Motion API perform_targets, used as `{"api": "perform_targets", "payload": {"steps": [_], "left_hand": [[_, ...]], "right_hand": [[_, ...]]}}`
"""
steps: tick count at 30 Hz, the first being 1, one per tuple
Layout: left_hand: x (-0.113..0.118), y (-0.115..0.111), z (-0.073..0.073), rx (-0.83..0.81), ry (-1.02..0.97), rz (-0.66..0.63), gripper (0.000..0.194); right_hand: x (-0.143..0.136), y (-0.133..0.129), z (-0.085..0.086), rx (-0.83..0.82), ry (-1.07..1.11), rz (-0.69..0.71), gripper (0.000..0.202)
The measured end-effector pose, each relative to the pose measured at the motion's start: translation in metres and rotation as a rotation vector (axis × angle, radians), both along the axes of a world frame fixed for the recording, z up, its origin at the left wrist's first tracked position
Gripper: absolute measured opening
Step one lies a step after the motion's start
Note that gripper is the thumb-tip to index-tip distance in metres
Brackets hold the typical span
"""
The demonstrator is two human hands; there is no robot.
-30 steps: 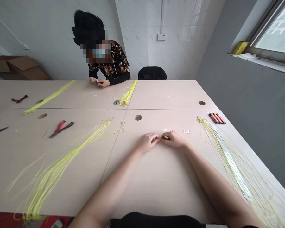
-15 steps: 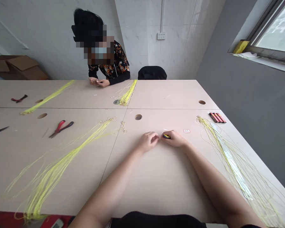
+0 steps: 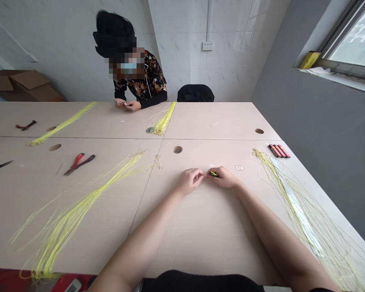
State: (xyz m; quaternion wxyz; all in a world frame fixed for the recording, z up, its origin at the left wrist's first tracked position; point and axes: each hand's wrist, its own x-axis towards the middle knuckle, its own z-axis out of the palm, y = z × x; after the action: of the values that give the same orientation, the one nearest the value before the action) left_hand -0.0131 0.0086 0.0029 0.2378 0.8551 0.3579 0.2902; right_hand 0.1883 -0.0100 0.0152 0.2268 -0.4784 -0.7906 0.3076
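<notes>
My right hand point(image 3: 224, 177) is closed around a small black-and-yellow object point(image 3: 213, 174); its kind is hard to tell, as the fingers cover most of it. Close beside it, my left hand point(image 3: 191, 181) is closed in a pinch. Its fingertips almost meet the right hand's, and whatever lies between them is too small to make out. Both forearms rest on the pale tabletop point(image 3: 213, 239). Just beyond the hands lie a small white-and-red label point(image 3: 239, 168) and a smaller one point(image 3: 212, 165).
Yellow cord bundles lie left point(image 3: 94, 194) and right point(image 3: 276, 182), the right one beside a pale strip point(image 3: 298, 215). Red-handled pliers point(image 3: 79, 163) rest at left, several red-and-black cylinders point(image 3: 279, 151) at far right. A co-worker point(image 3: 140, 81) leans over the table's far side.
Both hands keep nearly the same position and closed hold. The view has shifted very slightly, and the co-worker's head has tilted a little.
</notes>
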Motion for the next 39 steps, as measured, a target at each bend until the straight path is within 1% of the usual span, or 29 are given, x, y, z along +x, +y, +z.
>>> {"api": "perform_targets", "payload": {"steps": [4, 7, 14, 17, 19, 24, 27, 35, 39], "left_hand": [[0.000, 0.000, 0.001, -0.008, -0.005, 0.004, 0.009], [-0.001, 0.000, 0.001, -0.002, -0.023, 0.032, 0.009], [0.000, -0.001, 0.003, 0.041, -0.013, 0.049, 0.008], [0.000, -0.003, 0.005, 0.052, 0.001, 0.035, 0.014], [-0.001, -0.004, 0.006, 0.057, 0.003, 0.031, 0.015], [-0.002, -0.003, 0.004, 0.111, -0.022, 0.029, 0.015], [-0.003, -0.002, 0.002, 0.124, -0.029, 0.023, 0.016], [-0.002, -0.003, 0.002, 0.135, -0.039, 0.038, 0.015], [-0.002, -0.003, 0.002, 0.145, -0.075, 0.031, 0.017]], "right_hand": [[0.000, 0.000, 0.001, -0.017, 0.022, -0.005, 0.020], [0.001, 0.000, 0.003, -0.049, 0.081, 0.000, 0.021], [0.008, 0.004, 0.001, -0.126, 0.208, -0.042, 0.032], [0.011, 0.005, 0.000, -0.160, 0.257, -0.038, 0.035], [0.013, 0.006, 0.000, -0.197, 0.307, -0.054, 0.036], [0.018, 0.005, 0.001, -0.356, 0.476, -0.147, 0.036], [0.019, 0.005, 0.001, -0.380, 0.558, -0.157, 0.034], [0.019, 0.006, 0.000, -0.391, 0.543, -0.154, 0.031], [0.017, 0.006, 0.001, -0.354, 0.468, -0.173, 0.030]]}}
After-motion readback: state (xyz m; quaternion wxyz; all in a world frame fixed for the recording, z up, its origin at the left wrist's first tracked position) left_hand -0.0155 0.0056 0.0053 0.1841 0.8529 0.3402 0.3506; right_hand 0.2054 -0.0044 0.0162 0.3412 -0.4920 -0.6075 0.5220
